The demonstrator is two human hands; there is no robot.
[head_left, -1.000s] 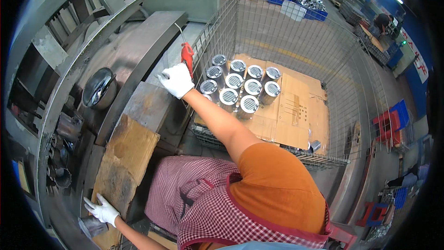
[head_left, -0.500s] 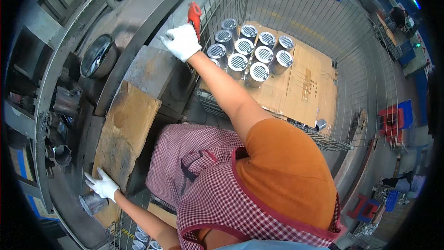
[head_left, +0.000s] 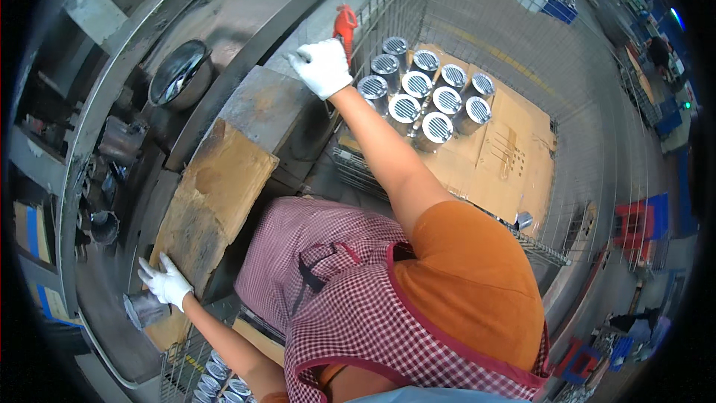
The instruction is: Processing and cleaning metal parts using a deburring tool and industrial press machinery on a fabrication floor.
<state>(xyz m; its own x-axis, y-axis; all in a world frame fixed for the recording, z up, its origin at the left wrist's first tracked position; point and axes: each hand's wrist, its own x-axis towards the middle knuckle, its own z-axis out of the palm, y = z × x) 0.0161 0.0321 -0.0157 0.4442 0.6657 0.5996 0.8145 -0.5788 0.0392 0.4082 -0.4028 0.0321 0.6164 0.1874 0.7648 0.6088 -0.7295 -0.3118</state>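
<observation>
My left hand (head_left: 165,281), in a white glove, has its fingers spread above the near end of the bench. Right under it lies a grey metal cylinder (head_left: 143,310) on its side; whether the palm touches it I cannot tell. My right hand (head_left: 322,69), also gloved, is stretched out over the far end of the bench with its fingers curled in. Anything inside those fingers is hidden. Just beyond this hand a red air blow gun (head_left: 344,24) hangs upright. Brown cardboard (head_left: 212,172) covers the worktop between my hands.
To the right, a wire cage (head_left: 514,52) holds several shiny cylinders (head_left: 437,127) with slotted tops, standing on cardboard (head_left: 514,149). A round metal pot (head_left: 181,78) sits behind the bench's raised edge. More metal parts (head_left: 214,380) fill a basket at the lower left.
The view has swung a little, so the cage, bench and blow gun appear farther right. Both hands keep nearly the same pose and place against the bench.
</observation>
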